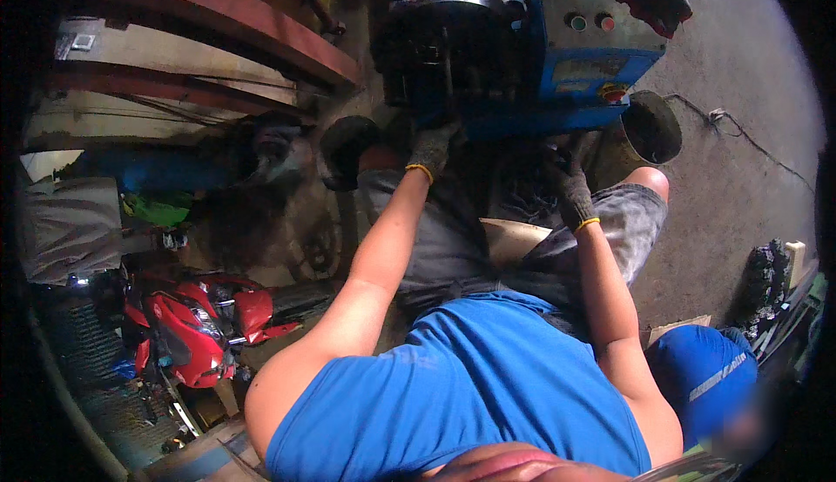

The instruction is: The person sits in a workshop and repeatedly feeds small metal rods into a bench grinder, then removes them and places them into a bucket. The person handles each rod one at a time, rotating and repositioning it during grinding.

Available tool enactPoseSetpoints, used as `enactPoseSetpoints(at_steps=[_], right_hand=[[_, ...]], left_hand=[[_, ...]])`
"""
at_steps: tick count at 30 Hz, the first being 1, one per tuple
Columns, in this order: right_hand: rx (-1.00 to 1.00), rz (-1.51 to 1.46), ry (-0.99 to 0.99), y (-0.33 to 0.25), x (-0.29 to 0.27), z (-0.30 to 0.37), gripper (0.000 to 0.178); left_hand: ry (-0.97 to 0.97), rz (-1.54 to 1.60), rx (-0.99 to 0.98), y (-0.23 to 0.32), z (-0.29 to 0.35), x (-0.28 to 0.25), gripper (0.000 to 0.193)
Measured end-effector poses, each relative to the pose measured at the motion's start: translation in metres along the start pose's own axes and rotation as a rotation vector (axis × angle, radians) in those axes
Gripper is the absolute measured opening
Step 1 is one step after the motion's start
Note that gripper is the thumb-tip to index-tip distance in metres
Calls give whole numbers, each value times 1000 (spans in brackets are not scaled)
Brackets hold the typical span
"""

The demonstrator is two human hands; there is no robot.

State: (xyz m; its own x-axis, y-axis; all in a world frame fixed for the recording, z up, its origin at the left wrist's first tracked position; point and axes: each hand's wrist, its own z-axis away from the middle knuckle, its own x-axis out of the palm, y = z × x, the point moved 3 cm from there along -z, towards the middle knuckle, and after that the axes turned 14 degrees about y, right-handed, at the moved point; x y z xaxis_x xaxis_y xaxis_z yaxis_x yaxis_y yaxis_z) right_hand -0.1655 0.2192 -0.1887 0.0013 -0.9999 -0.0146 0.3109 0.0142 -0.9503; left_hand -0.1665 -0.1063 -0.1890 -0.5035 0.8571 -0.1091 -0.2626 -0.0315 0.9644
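Reaching toward a blue machine (566,51) on grey floor (705,229), left hand (434,149) and right hand (571,190) show unclear grips.

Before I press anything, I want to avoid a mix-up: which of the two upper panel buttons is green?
The left button; its neighbour, the right button, is red.
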Motion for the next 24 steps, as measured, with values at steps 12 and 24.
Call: enactPoseSetpoints(at_steps=[12,24], right_hand=[[-64,101,92,14,-3,-14,45],[-129,91,7,33,-3,-23,51]], left_hand=[[-126,-571,313,17,19,1,46],[-284,-1212,463,39,-7,2,46]])
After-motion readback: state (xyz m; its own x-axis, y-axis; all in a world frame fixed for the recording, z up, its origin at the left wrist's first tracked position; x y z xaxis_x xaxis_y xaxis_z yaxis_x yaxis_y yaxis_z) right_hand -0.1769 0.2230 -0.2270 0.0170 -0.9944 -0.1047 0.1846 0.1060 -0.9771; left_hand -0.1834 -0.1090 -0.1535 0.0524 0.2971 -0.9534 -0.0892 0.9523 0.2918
